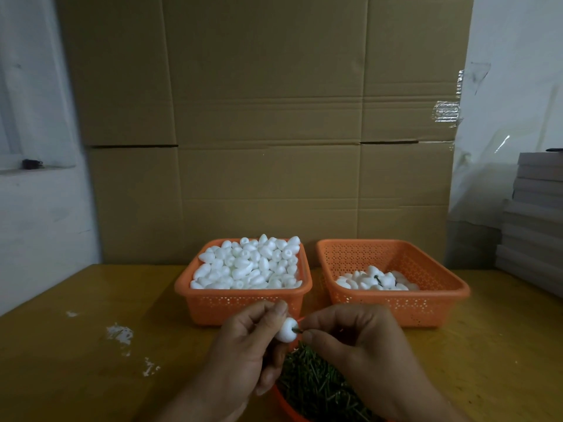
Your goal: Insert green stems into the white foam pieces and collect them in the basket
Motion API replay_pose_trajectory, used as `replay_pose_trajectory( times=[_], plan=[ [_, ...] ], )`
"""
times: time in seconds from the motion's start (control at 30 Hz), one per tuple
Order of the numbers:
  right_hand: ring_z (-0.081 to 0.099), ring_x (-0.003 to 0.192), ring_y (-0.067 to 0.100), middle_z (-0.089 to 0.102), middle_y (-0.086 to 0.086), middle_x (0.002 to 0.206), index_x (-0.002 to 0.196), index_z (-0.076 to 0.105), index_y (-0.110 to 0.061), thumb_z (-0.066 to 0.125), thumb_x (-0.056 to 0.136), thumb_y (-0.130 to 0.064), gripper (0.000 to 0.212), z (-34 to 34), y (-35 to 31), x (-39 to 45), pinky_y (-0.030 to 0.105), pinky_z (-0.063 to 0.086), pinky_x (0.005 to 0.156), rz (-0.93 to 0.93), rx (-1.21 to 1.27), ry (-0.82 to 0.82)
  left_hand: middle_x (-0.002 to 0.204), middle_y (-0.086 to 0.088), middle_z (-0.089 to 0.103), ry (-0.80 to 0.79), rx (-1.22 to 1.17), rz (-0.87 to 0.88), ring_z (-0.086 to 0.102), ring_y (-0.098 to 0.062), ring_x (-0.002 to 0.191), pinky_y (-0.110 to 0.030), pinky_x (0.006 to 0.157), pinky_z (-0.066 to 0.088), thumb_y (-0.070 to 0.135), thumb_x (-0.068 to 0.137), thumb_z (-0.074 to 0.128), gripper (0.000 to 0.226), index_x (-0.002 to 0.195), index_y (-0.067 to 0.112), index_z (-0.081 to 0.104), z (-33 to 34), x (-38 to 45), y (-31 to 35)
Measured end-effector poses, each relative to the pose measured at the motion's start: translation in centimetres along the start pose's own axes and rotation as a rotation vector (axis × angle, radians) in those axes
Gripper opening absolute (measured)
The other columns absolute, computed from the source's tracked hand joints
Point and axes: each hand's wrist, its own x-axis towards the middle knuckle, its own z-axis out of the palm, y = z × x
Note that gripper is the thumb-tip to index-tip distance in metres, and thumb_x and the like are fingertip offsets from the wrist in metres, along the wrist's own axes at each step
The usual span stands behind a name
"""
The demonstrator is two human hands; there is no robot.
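- Pushing a green stem [298, 331] into a white foam piece [288, 329], a person works over a yellow tabletop [76, 360]; the left hand [243, 345] grips the foam between thumb and curled fingers, while the right hand [350, 339] pinches the stem at its fingertips.
- The foam is held in the air just in front of the full basket [243, 303] of bare foam, above a dish of stems [316, 382].
- Only a short dark length of stem shows between foam and fingertips, so the push looks partly made.
- Done well, the stem should go straight along the piece's axis, the left hand holding firm but light, since foam dents easily.
- A slanted push could split the foam or bend the stem.
- The finished piece then belongs in the right basket [441, 293], where a small heap already lies.
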Motion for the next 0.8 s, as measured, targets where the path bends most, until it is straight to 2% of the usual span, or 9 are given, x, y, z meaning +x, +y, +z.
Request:
replay_pose_trajectory(
  times=[0.17, 0.3, 0.5, 0.57, 0.7, 0.8],
  plan=[
    [0.073, 0.073, 0.006, 0.077, -0.009, 0.08, 0.086, 0.079, -0.033, 0.079, 0.084, -0.013, 0.02, 0.28, 0.3, -0.07, 0.027, 0.06, 0.071, -0.023, -0.056, 0.044, 0.054, -0.013, 0.041, 0.021, 0.024, 0.013, 0.03, -0.014, 0.03, -0.014, 0.036, 0.024, 0.051, 0.074, 0.065, 0.042, 0.076, 0.009, 0.064, -0.07, 0.01, -0.13],
    [0.069, 0.065, 0.008, 0.075, -0.004, 0.077, 0.083, 0.078, -0.029, 0.079, 0.083, -0.013, 0.016, 0.38, 0.46, -0.13, 0.022, 0.056, 0.06, -0.049, -0.093, 0.068, 0.051, -0.012, 0.04, 0.014, 0.049, 0.02, 0.03, -0.015, 0.031, -0.015, 0.036, 0.024, 0.051, 0.077, 0.065, 0.041, 0.076, 0.009, 0.064, -0.17, 0.0, -0.18],
    [0.067, 0.06, 0.014, 0.074, 0.001, 0.074, 0.081, 0.077, -0.025, 0.079, 0.081, -0.008, 0.017, 0.53, 0.69, -0.14, 0.024, 0.053, 0.057, -0.035, -0.08, 0.078, 0.051, -0.012, 0.041, -0.009, 0.093, 0.049, 0.031, -0.015, 0.032, -0.016, 0.037, 0.024, 0.049, 0.081, 0.064, 0.037, 0.076, 0.012, 0.066, -0.06, -0.1, -0.2],
    [0.069, 0.062, 0.012, 0.075, 0.0, 0.074, 0.082, 0.077, -0.025, 0.08, 0.08, -0.009, 0.016, 0.57, 0.75, -0.14, 0.024, 0.055, 0.058, -0.025, -0.075, 0.079, 0.051, -0.012, 0.04, -0.005, 0.098, 0.054, 0.03, -0.015, 0.033, -0.016, 0.037, 0.024, 0.048, 0.079, 0.066, 0.037, 0.077, 0.012, 0.067, -0.08, -0.11, -0.16],
    [0.071, 0.066, 0.014, 0.076, -0.001, 0.076, 0.083, 0.076, -0.025, 0.081, 0.08, -0.012, 0.015, 0.71, 0.83, -0.19, 0.034, 0.06, 0.065, -0.026, -0.101, 0.076, 0.049, -0.008, 0.041, -0.018, 0.105, 0.066, 0.032, -0.01, 0.033, -0.016, 0.036, 0.025, 0.046, 0.076, 0.069, 0.031, 0.075, 0.015, 0.069, 0.05, -0.25, 0.05],
    [0.072, 0.067, 0.012, 0.076, -0.003, 0.077, 0.084, 0.076, -0.028, 0.082, 0.08, -0.014, 0.016, 0.75, 0.92, -0.25, 0.032, 0.06, 0.065, -0.022, -0.098, 0.071, 0.048, -0.006, 0.042, -0.002, 0.109, 0.079, 0.034, -0.009, 0.034, -0.016, 0.036, 0.027, 0.046, 0.075, 0.07, 0.031, 0.075, 0.015, 0.07, 0.0, -0.29, 0.08]
  ],
)
